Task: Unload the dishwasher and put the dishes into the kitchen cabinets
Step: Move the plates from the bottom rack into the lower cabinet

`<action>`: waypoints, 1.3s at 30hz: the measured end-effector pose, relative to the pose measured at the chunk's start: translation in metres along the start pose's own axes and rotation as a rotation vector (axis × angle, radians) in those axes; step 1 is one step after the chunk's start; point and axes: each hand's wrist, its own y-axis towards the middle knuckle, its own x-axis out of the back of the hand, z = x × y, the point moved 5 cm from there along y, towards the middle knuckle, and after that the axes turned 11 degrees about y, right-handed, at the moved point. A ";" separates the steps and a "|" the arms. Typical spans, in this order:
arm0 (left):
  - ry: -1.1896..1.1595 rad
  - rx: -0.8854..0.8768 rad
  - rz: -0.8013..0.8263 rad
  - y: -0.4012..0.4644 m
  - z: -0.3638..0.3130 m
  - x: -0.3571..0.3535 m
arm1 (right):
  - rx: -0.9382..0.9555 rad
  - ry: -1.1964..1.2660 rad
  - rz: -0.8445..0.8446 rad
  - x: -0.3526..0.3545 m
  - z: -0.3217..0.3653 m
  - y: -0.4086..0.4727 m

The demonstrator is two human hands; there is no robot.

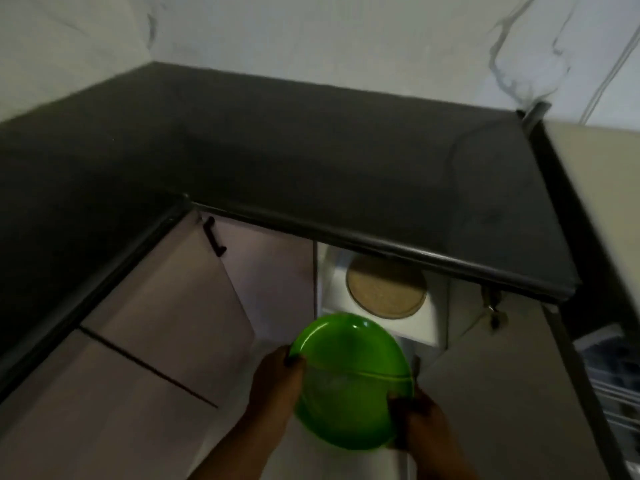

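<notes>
I hold green plates (349, 362) with both hands in front of an open lower cabinet (415, 327); a line across the green suggests two stacked plates. My left hand (277, 379) grips the left rim, thumb on top. My right hand (419, 424) grips the near right rim. Inside the cabinet, a tan round plate (386, 292) lies on a white shelf just beyond the green plates. The picture is dim and slightly blurred.
A dark L-shaped countertop (311, 161) overhangs the cabinet. A closed cabinet door with a black handle (214, 237) is at the left. The open cabinet door (502, 393) stands at the right, with a dishwasher rack (616, 375) at the far right edge.
</notes>
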 end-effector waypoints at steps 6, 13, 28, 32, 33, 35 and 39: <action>0.018 -0.096 0.098 0.088 -0.012 -0.064 | 0.151 0.000 -0.178 0.020 -0.013 0.100; -0.093 -0.187 0.117 0.166 -0.010 -0.109 | 0.317 0.003 -0.278 0.029 -0.025 0.195; 0.234 -0.548 -0.234 0.271 -0.073 -0.157 | 0.532 -0.335 -0.464 0.036 0.041 0.366; 0.210 -0.475 -0.120 0.289 -0.085 -0.152 | 0.553 -0.318 -0.495 0.039 0.042 0.375; 0.190 -0.458 -0.047 0.295 -0.085 -0.153 | 0.570 -0.312 -0.504 0.040 0.043 0.376; 0.194 -0.473 0.002 0.301 -0.083 -0.155 | 0.591 -0.297 -0.508 0.044 0.044 0.376; 0.201 -0.575 -0.020 0.307 -0.073 -0.156 | 0.635 -0.320 -0.492 0.047 0.042 0.372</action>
